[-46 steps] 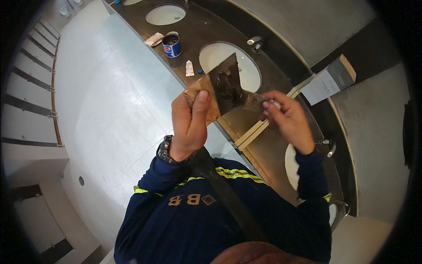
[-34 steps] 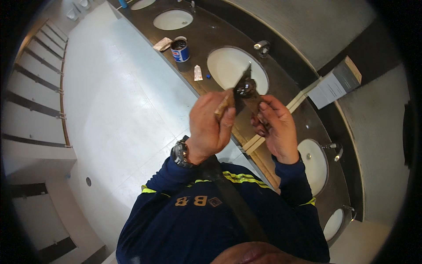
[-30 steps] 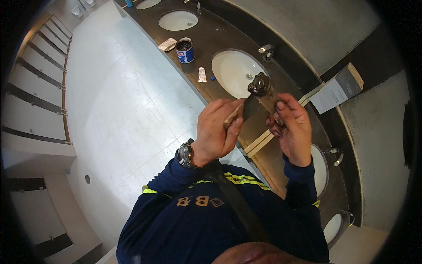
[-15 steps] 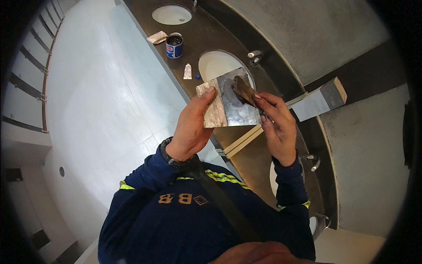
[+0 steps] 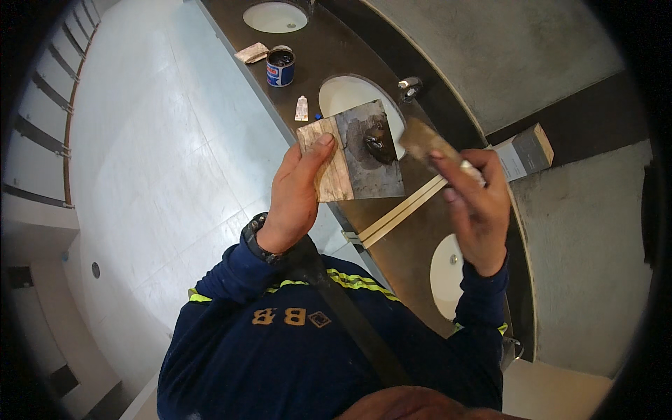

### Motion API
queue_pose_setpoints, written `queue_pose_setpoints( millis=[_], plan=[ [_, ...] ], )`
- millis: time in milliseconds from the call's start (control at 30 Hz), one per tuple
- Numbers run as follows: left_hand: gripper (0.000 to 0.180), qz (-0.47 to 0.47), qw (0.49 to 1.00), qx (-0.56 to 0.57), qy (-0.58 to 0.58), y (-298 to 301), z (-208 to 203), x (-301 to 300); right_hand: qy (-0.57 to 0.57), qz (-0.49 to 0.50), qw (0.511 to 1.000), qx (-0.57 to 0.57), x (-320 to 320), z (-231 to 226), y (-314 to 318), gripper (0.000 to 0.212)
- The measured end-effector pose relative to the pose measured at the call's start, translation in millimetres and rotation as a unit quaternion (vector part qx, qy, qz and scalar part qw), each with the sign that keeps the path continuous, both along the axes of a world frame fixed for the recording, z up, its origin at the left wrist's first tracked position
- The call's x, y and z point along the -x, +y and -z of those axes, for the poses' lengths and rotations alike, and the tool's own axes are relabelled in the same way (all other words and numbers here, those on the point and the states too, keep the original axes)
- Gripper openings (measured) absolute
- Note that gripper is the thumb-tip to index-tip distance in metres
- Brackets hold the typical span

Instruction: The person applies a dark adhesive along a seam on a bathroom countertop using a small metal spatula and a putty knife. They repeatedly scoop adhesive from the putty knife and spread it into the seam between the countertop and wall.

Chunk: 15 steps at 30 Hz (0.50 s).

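My left hand grips the wooden edge of a wide metal spreader, thumb on top and fingers beneath. A mound of dark, glossy paste sits on its grey blade, with a smear around it. To the right, my right hand holds a small putty knife between thumb and fingers. Its brownish blade is blurred by motion and stands apart from the spreader. Both tools are above the dark countertop, partly covering a white basin.
An open blue can of dark filler, a folded pale piece, a small white tube and a blue cap lie along the counter. Faucets line its right side. A box stands beyond, near pale strips.
My right hand has pulled the putty knife off the spreader to the right, leaving a mound of paste there. My left hand and the spreader have shifted slightly left.
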<state>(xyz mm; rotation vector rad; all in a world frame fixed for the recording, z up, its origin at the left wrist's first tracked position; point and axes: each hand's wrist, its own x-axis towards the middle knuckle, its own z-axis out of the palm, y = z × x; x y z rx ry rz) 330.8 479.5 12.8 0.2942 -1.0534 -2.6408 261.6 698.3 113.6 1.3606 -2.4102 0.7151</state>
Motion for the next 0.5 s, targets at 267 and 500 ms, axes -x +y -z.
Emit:
queue_pose_setpoints(
  millis=[267,500],
  plan=[
    [0.033,0.019,0.998,0.053,0.012,-6,3,-1,0.05,0.012,0.989,-0.138,-12,-8,-35,0.043],
    [0.033,0.007,0.995,0.099,-0.018,-8,2,-2,0.065,0.016,0.986,-0.155,-16,1,-41,0.047]
  ],
)
